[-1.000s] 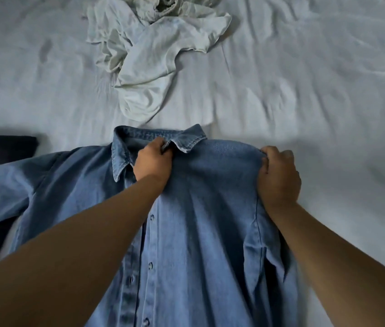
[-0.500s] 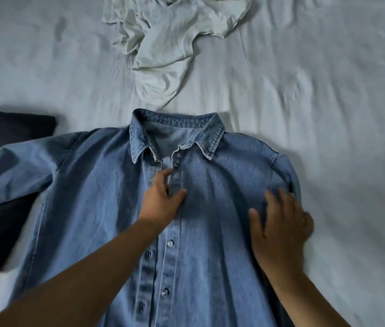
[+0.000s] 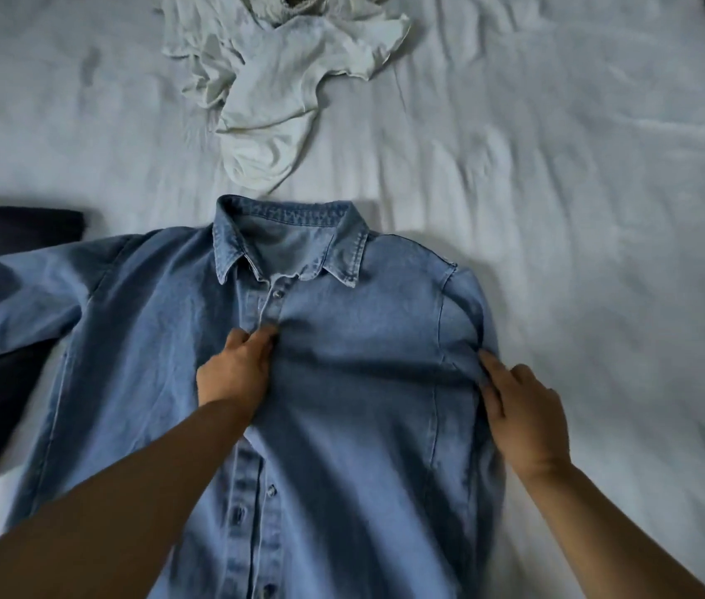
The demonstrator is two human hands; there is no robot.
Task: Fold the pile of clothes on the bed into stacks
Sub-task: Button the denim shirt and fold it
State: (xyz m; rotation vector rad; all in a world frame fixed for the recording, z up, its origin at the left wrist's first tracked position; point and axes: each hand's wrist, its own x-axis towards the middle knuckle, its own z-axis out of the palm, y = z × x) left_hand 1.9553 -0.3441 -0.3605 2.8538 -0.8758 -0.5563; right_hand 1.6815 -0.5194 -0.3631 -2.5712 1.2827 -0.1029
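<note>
Denim shirt (image 3: 363, 339), buttoned, lies front-up on the wrinkled white bedsheet (image 3: 579, 188). Our left hand (image 3: 234, 373) pinches its placket; our right hand (image 3: 523, 417) presses relaxed fingers on the folded sleeve edge. Crumpled white garments (image 3: 281, 80) lie beyond; dark folded cloth (image 3: 5, 235) sits left.

- It was a home bedroom
- A bed (image 3: 558, 209) with a wrinkled white sheet filled the view
- Loose clothes (image 3: 281, 80) lay on it

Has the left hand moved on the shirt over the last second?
Yes. The left hand has slid down from the collar along the button placket toward the person, now pinching the shirt lower on the chest.
</note>
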